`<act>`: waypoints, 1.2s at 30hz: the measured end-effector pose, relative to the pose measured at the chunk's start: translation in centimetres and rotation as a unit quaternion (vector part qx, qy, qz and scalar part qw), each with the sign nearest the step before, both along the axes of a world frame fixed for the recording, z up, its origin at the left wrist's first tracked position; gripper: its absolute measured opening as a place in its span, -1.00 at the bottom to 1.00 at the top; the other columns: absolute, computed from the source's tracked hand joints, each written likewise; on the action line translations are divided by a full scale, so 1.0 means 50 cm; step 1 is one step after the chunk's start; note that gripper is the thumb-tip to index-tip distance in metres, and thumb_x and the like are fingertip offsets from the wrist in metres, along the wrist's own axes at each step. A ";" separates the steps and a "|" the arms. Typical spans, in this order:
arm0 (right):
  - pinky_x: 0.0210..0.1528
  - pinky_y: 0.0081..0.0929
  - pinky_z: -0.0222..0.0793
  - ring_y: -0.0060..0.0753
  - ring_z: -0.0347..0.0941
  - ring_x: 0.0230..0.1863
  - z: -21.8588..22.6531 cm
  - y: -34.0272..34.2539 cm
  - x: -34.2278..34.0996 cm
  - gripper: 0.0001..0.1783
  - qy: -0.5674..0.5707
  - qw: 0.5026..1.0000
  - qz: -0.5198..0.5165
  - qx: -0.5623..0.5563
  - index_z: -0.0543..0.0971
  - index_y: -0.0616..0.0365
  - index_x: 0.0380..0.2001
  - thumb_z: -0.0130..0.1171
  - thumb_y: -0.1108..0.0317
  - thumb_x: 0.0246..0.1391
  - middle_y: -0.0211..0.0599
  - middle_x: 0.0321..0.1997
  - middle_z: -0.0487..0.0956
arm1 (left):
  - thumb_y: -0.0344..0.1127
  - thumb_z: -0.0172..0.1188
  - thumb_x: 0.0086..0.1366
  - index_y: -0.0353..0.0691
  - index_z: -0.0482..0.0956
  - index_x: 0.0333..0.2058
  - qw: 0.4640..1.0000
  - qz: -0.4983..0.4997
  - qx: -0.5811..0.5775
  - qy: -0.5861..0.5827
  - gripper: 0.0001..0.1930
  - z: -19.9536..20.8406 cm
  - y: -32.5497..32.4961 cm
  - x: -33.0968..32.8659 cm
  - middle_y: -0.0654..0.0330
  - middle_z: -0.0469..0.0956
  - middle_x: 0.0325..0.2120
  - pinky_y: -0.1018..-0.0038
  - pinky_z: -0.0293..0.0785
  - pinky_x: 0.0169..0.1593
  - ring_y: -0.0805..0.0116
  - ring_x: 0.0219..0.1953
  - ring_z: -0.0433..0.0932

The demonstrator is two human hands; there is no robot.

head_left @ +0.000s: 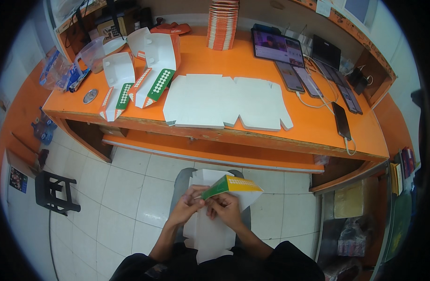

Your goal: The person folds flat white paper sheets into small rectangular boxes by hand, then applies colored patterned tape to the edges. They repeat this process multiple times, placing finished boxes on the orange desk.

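Observation:
Across my lap lies a die-cut cardboard food box (214, 241), white inside, with one side folded up to show a green and yellow printed outside. My left hand (187, 206) pinches the green corner of that raised side. Close beside it, my right hand (226, 208) grips the fold just below the printed panel, its fingertips partly hidden by the card. On the desk ahead lies a thick stack of flat white box blanks (201, 100). To its left stand part-folded boxes with raised lids, a smaller one (119, 70) and a larger one (161, 51).
An orange desk (187, 136) spans the view in front of me. A tall pile of orange and white card (223, 25) stands at its back. Toward the right are a tablet (278, 47), several phones and cables. A black stool (58, 193) is on the tiled floor at left.

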State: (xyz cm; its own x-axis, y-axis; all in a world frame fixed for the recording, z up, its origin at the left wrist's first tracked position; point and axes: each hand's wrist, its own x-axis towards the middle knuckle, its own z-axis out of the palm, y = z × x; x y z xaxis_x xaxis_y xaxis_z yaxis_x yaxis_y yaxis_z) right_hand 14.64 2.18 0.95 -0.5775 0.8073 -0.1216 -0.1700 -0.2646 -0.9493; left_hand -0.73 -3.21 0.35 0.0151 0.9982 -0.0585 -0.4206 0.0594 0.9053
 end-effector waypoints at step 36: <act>-0.32 -0.62 0.43 -0.53 0.56 -0.29 -0.065 0.073 0.063 -0.75 -0.189 0.960 -0.171 0.114 0.46 0.26 -0.17 0.19 0.45 0.07 -0.16 -0.29 0.63 | -0.24 0.07 0.33 -0.23 0.47 -0.33 0.947 0.292 -0.043 0.127 -0.82 0.037 -0.021 -0.141 0.21 0.50 -0.40 0.56 0.40 -0.29 0.47 -0.38 0.47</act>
State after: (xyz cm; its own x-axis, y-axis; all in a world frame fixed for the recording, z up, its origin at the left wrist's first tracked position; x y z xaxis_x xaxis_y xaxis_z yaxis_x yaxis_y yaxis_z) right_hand 17.77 5.84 -2.31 -0.2236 0.9723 -0.0679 0.1584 -0.0325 -0.9868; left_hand -7.79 -4.28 2.18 -0.5635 0.8233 -0.0678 -0.1734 -0.0376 0.9841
